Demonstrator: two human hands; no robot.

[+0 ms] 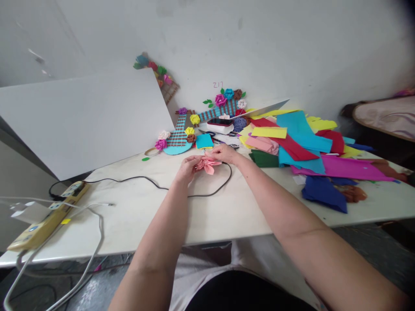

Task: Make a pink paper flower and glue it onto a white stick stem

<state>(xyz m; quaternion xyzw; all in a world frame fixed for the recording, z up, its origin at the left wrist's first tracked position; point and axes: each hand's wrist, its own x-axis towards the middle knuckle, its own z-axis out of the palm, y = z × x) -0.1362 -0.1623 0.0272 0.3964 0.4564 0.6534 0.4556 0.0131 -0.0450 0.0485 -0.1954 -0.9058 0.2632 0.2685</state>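
A pink folded flower (208, 166) is held between my two hands above the middle of the white table (223, 216). My left hand (189, 167) pinches its left edge. On the upper right side, my right hand (223, 153) has its fingers closed on the flower. A black cable (215, 192) runs beside my right hand and loops below the flower. Just behind my hands lies a stack of blue and yellow squares (204, 141).
A yellow power strip (48, 216) with white cables lies at the left. Coloured sheets (301, 138) are piled at the right. Behind stand flower-decorated guitar shapes (179, 136), a phone on a white box (220, 126) and a large white board (87, 121).
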